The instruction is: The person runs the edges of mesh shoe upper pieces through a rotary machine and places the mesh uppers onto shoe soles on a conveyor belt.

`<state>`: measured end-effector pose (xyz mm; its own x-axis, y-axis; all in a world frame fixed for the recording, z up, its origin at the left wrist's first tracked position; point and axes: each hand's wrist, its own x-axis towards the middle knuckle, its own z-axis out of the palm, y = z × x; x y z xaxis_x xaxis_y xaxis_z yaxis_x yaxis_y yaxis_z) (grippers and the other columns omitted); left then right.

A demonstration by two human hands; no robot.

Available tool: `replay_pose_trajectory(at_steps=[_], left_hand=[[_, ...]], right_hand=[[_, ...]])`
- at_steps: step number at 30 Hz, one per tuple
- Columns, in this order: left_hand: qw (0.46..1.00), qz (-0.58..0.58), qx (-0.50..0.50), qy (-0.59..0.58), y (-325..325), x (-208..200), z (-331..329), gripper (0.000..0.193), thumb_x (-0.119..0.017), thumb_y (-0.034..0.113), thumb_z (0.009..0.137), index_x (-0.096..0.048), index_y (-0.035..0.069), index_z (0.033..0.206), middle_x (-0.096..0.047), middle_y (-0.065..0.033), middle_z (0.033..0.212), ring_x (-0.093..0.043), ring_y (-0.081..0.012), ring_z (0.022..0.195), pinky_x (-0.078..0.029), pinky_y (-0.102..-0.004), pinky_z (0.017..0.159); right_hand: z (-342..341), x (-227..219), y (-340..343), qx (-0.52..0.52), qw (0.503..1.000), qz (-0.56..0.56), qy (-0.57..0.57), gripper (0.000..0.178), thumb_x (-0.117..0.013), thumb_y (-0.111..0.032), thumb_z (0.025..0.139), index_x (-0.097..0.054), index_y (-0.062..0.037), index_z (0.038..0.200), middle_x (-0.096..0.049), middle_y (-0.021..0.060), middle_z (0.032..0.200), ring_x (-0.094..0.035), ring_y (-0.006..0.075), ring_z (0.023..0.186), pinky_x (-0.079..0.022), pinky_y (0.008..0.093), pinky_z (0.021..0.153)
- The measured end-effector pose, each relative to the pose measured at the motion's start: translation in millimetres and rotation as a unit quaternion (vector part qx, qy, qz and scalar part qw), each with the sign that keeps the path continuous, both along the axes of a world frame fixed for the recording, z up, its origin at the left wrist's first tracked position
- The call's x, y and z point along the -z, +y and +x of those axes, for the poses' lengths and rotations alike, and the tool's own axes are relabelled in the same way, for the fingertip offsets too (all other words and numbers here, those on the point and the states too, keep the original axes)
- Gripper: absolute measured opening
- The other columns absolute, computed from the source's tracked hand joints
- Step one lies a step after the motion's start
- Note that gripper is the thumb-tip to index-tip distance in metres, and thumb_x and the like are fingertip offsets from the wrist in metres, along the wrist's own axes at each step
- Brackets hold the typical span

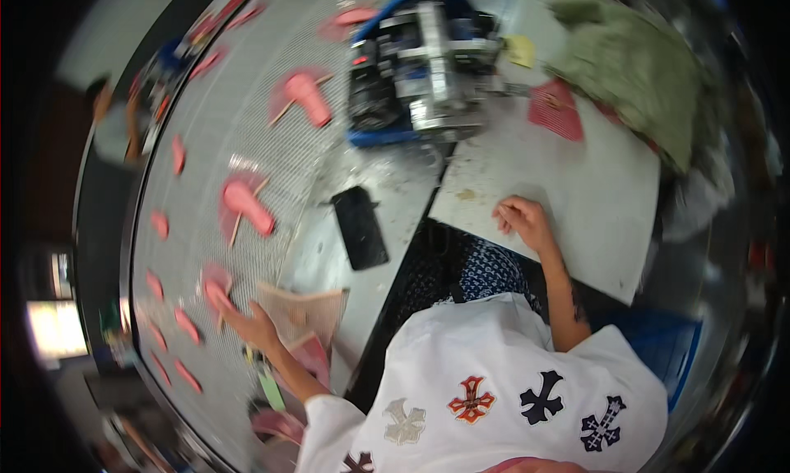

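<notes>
Head view: a perforated conveyor belt (247, 103) carries pink shoe soles on sticks; a blue-framed machine (424, 62) stands beyond a white worktable (576, 193). The left hand (251, 325) reaches one pink sole (216, 294) at the belt's near edge, fingers touching it; whether it grips is unclear. The right hand (527, 222) rests loosely curled on the worktable, holding nothing.

Single head-worn fisheye view, looking steeply down from close above the person's chest; conveyor (247, 127) left, white table (576, 185) right.
</notes>
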<state>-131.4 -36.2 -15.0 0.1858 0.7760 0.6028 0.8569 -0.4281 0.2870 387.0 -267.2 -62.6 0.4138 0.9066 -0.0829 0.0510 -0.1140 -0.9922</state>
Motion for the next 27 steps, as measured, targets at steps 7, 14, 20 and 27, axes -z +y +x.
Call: replay_pose_trajectory(at_steps=[7,14,20,27], left_hand=[[0.987,-0.102,0.101,-0.065,-7.3,5.4,157.8,0.072,-0.056,0.010,0.086,-0.021,-0.002,0.147,-0.029,-0.0209,0.149,-0.026,-0.0359,0.139,-0.017,-0.0446,0.116],[0.985,-0.121,0.085,-0.090,-35.5,15.6,195.4,0.070,-0.054,0.014,0.088,-0.020,-0.002,0.147,-0.025,-0.0231,0.150,-0.025,-0.0384,0.139,-0.016,-0.0461,0.116],[0.980,-0.110,0.097,-0.135,-57.1,20.5,193.2,0.068,-0.053,0.015,0.088,-0.022,0.000,0.147,-0.027,-0.0222,0.149,-0.030,-0.0365,0.137,-0.023,-0.0463,0.114],[0.972,-0.133,0.066,-0.181,-65.6,22.1,189.4,0.066,-0.052,0.006,0.084,-0.028,-0.001,0.145,-0.035,-0.0216,0.145,-0.039,-0.0348,0.132,-0.028,-0.0429,0.111]], right_hand=[[73.4,22.6,-25.2,0.231,0.968,0.099,-0.014,0.024,-0.056,-0.011,0.094,-0.058,-0.0025,0.116,-0.061,0.0087,0.096,-0.060,0.0148,0.082,-0.051,0.0280,0.070],[125.1,6.4,-4.4,0.407,0.743,-0.117,-0.518,0.070,-0.071,-0.008,0.079,-0.037,-0.0116,0.140,-0.025,0.0163,0.148,-0.027,0.0367,0.135,-0.028,0.0488,0.109],[162.9,-0.9,10.9,0.432,0.686,-0.078,-0.580,0.073,-0.075,-0.011,0.077,-0.036,-0.0107,0.138,-0.025,0.0140,0.148,-0.031,0.0362,0.134,-0.027,0.0516,0.110],[161.2,-0.1,20.7,0.363,0.628,-0.006,-0.688,0.073,-0.076,-0.011,0.076,-0.036,-0.0106,0.136,-0.030,0.0127,0.145,-0.032,0.0311,0.134,-0.025,0.0540,0.111]])
